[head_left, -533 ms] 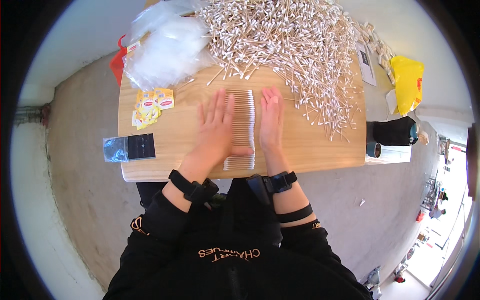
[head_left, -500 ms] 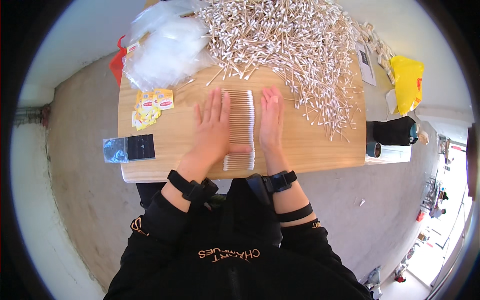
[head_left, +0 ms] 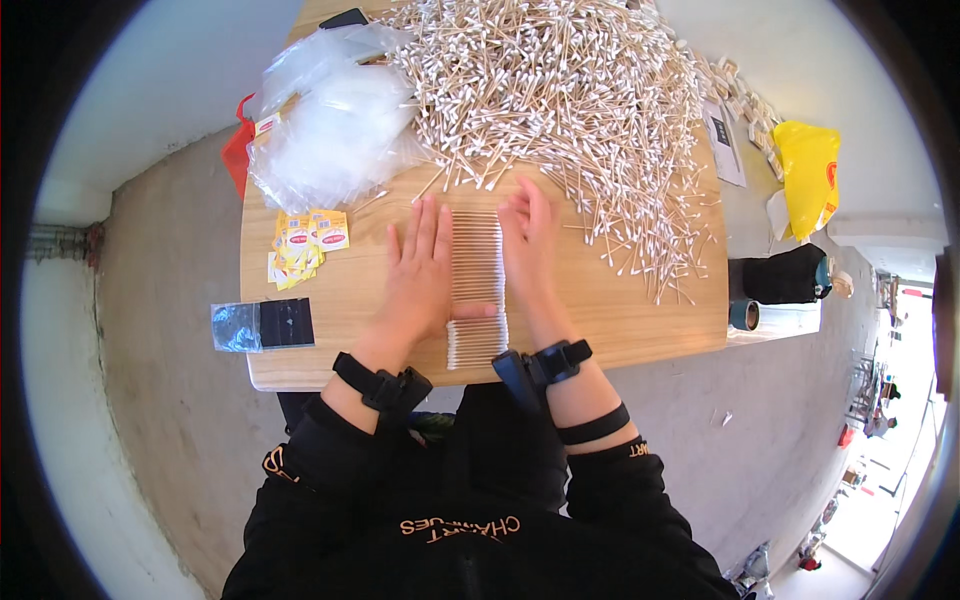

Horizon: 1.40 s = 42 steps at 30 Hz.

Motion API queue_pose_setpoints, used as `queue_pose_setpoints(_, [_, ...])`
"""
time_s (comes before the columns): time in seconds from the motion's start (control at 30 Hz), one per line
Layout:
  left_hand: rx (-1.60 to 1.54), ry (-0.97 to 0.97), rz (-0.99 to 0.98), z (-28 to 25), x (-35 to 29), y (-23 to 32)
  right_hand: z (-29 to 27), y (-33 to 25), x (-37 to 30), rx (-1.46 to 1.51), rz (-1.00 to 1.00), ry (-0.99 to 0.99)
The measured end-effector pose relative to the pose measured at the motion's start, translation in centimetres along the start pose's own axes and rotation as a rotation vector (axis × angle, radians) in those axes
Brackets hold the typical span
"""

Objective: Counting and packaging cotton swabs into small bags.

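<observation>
A neat row of cotton swabs (head_left: 477, 262) lies side by side on the wooden table, white tips lined up at the sides. My left hand (head_left: 424, 270) rests flat along the row's left edge. Its fingers stretch away from me, and its thumb reaches across the swabs. Along the far right side of the row, my right hand (head_left: 528, 240) stands on edge with its fingers loosely bent. Its fingertips are close to the row's far right corner; nothing shows held in them. Beyond both hands spreads a large heap of loose cotton swabs (head_left: 560, 100).
Clear plastic bags (head_left: 335, 115) are piled at the far left. Yellow-and-white labels (head_left: 300, 245) and a dark packet with clear film (head_left: 285, 323) lie nearer on the left. At the right are a yellow bag (head_left: 805, 180) and a black object (head_left: 785, 275).
My right hand has moved left against the row, and its fingers have bent from straight. My left hand stays on the left edge, thumb still across. The whole view has shifted slightly.
</observation>
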<state>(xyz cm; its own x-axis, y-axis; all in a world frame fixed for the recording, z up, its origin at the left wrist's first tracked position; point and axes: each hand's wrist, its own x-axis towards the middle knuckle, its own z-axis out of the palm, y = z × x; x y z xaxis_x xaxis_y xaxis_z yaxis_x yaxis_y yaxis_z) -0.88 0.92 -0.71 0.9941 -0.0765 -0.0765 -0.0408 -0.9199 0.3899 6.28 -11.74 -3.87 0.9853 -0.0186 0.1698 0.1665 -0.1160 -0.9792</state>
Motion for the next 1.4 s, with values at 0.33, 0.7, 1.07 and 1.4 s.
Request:
queue_pose_setpoints(0.33, [0.181,0.012,0.07,-1.2,5.4,-2.2,-0.5,-0.7,7.7,-0.67,-0.121,-0.252])
queue_pose_setpoints(0.7, [0.155,-0.018,0.062,-1.1,5.7,-1.4,0.1,-0.3,6.7,-0.62,-0.141,-0.17])
queue_pose_setpoints(1.07, [0.039,-0.016,0.188,-1.9,5.2,-2.4,-2.7,1.6,7.7,-0.662,-0.152,-0.043])
queue_pose_setpoints(1.4, [-0.034,0.021,0.319,-1.5,5.5,-2.0,-2.0,1.6,6.6,-0.665,-0.388,-0.097])
